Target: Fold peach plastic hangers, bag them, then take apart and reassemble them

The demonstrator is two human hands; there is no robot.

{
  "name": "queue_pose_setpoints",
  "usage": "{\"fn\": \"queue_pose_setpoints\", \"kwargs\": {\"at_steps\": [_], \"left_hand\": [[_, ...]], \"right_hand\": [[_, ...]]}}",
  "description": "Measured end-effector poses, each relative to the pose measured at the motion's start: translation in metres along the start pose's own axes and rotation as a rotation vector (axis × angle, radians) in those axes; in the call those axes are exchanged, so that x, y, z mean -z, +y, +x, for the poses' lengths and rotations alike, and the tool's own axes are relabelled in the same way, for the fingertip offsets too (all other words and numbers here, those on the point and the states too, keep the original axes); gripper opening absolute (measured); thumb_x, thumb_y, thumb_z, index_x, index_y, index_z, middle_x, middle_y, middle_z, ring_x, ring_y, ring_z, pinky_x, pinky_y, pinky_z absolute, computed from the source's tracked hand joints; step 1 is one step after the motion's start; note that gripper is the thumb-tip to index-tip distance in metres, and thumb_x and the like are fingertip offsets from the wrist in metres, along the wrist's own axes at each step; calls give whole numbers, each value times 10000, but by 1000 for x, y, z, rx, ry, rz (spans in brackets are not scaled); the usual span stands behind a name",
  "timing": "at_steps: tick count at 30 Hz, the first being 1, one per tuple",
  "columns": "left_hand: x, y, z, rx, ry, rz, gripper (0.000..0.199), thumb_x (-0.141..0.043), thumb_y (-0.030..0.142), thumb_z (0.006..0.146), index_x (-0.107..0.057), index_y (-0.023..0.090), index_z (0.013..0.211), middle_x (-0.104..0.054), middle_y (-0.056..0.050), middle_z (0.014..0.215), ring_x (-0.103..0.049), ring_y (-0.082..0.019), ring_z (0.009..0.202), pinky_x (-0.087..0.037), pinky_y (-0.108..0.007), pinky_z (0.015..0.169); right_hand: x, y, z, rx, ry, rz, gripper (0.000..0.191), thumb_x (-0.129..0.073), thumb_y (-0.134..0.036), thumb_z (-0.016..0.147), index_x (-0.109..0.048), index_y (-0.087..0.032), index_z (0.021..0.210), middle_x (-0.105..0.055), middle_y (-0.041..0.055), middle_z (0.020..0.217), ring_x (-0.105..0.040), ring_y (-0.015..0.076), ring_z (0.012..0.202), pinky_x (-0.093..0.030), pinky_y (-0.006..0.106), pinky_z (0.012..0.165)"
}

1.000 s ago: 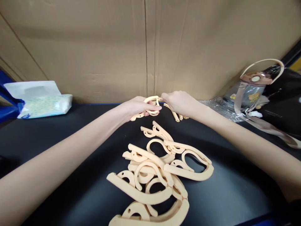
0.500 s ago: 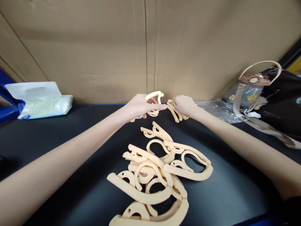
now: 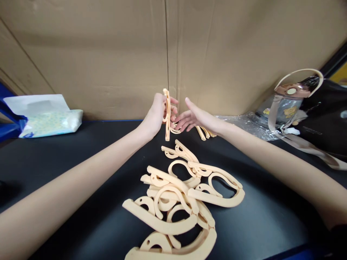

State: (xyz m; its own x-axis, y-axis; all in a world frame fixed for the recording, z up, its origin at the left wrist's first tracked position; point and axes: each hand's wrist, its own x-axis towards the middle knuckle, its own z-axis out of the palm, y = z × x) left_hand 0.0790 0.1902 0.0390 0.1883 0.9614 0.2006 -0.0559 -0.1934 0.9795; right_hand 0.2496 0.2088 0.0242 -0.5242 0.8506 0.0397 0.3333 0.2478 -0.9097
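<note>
In the head view, the left hand (image 3: 155, 115) grips a cream folded hanger (image 3: 167, 115) at the far middle of the scene, holding it upright and edge-on above the black table (image 3: 265, 177). The right hand (image 3: 197, 115) is just to its right, wide open, with thumb raised and fingers spread toward the left hand; whether their fingertips touch, I cannot tell. Curved cream pieces (image 3: 176, 130) show low between the hands, partly hidden, and a small row of cream bars (image 3: 201, 133) lies on the table below the right wrist. A loose heap of cream hangers (image 3: 169, 177) runs from the middle to the near edge, its parts overlapping. Far left sits a tissue pack (image 3: 51, 122); far right, a handled bottle (image 3: 282, 108) stands beside crumpled clear plastic (image 3: 244, 124) and a black bag (image 3: 325, 119). A cardboard wall (image 3: 108, 54) rises behind the table.
</note>
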Motion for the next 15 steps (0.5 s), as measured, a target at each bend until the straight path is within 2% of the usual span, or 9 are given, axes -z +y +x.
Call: {"fn": "queue_pose_setpoints", "kwargs": {"at_steps": [2,4,6,8,11,15], "left_hand": [[0,-2,2,-100,62,13,386,-254,275,997,-601,169,868,-610,-31,728,-578,-132,590,-487,-228,548],[1,-3,3,-158,93,1,350,-290,264,1015,-610,165,913,-657,-45,801,-630,-132,682,-512,-209,607],[0,-3,1,-177,97,-33,298,-331,269,1025,-602,165,957,-688,-59,872,-668,-142,739,-534,-216,628],[-1,-3,-1,-192,84,-46,271,-352,261,1031,-599,163,978,-712,-78,944,-699,-159,795,-561,-240,665],[-1,-2,-2,-226,58,-16,263,-384,230,1030,-624,153,957,-737,-89,972,-718,-159,831,-573,-244,717],[8,-1,2,-252,133,147,273,-458,196,1000,-657,133,824,-749,-68,838,-701,-127,687,-552,-208,653]], "right_hand": [[-10,-6,-3,23,-37,155,588,-401,-686,929,-697,-178,935,-758,82,907,-687,141,771,-530,222,693],[-15,-9,-6,41,20,193,315,-635,-485,891,-690,-178,942,-745,52,882,-663,112,742,-529,206,689],[-17,-10,-7,37,92,187,165,-699,-321,861,-688,-171,928,-725,32,864,-639,92,720,-517,190,656],[-17,-10,-7,25,124,164,118,-683,-279,866,-689,-161,880,-709,27,841,-619,87,698,-502,186,620],[-17,-11,-6,25,118,124,165,-658,-268,884,-670,-146,774,-682,26,781,-597,85,674,-479,185,607],[-13,-14,-6,55,213,87,241,-630,-220,896,-589,-146,670,-595,-7,662,-542,81,611,-434,204,598]]}}
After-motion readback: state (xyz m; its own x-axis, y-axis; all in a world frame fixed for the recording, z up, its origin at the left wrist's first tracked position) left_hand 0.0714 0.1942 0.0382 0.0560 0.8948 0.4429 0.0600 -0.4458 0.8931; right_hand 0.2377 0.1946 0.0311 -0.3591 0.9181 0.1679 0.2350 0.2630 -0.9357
